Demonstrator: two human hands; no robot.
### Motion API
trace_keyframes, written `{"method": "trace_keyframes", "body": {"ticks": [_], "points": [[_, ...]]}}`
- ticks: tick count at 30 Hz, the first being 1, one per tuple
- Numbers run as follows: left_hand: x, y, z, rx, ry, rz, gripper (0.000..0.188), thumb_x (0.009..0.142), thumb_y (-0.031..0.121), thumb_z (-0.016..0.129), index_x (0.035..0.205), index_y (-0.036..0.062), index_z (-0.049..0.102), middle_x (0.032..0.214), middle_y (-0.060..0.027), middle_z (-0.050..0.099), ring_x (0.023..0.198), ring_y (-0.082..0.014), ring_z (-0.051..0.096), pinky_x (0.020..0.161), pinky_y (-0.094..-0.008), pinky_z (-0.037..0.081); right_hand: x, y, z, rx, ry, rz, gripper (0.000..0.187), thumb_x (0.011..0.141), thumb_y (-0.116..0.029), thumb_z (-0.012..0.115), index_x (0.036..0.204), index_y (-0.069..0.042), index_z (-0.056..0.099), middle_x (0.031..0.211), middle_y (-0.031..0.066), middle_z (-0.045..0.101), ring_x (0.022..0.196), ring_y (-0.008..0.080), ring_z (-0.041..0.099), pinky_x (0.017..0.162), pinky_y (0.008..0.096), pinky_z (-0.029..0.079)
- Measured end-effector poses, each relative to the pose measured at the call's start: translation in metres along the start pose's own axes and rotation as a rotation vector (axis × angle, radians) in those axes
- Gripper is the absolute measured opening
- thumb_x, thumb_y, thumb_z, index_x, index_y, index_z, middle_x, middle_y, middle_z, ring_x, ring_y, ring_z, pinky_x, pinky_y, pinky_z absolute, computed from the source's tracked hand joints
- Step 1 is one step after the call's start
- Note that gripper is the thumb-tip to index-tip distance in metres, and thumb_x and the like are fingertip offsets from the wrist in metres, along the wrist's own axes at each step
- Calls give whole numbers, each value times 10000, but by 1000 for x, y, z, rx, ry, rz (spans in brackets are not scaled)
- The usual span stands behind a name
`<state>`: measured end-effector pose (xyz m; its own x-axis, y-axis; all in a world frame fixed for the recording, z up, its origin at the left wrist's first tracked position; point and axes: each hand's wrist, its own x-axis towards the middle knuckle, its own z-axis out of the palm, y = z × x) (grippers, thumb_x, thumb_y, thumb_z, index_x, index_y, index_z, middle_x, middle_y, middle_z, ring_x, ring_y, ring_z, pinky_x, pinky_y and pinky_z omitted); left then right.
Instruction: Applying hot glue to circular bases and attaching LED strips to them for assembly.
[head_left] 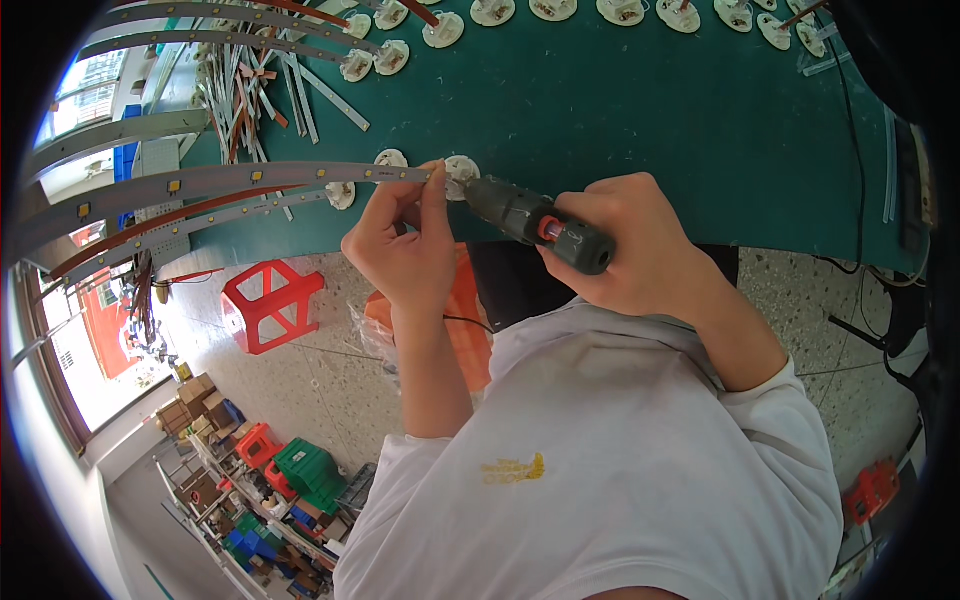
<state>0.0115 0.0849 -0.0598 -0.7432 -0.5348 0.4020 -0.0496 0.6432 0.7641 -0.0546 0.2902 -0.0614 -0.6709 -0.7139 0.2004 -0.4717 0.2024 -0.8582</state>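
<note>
Landmark: disc (463, 166). I watch left hand (402, 240) pinch the strip (257, 177) end just left of it; right hand (632, 240) wraps the tool (508, 209), nose at its lower right. Seemingly tool work; next calls for steadiness.

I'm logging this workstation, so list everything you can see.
Worktable: one, green, top
LED strips: several, pale, left
Round discs: many, whitish, on worktable
Loose strips: many, white and brown, worktable's left
Pistol-shaped tool: one, dark, centre
Plastic stool: at least one, red, left floor
Cardboard boxes: several, brown, lower left
Plastic crate: one large, green, lower left
T-shirt: one, white, bottom
Left hand: one, pinching an LED strip
Right hand: one, gripping the tool
</note>
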Motion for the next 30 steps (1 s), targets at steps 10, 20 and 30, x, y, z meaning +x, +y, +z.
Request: {"method": "trace_keyframes", "body": {"ticks": [10,20,30], "points": [[0,2,-1,-3,-13,-21,25,847,14,769,863,3,755,642,-9,682,517,-11,483,494,-173,340,0,2,3,-31,24,-39,143,730,-141,770,744,-77,642,579,84,563,533,292,565,477,384,402],[2,3,-2,3,-23,-16,41,845,13,768,886,13,769,639,-11,680,512,-14,487,497,-178,351,1,0,3,-55,26,-49,154,727,-146,773,735,-78,635,562,81,550,515,287,559,469,381,399],[4,9,-2,30,-39,-12,37,840,7,766,874,-6,758,629,-16,671,524,-26,517,510,-184,373,0,1,3,-50,44,-34,166,737,-160,770,723,-79,625,565,78,556,525,288,566,480,382,408]]}}
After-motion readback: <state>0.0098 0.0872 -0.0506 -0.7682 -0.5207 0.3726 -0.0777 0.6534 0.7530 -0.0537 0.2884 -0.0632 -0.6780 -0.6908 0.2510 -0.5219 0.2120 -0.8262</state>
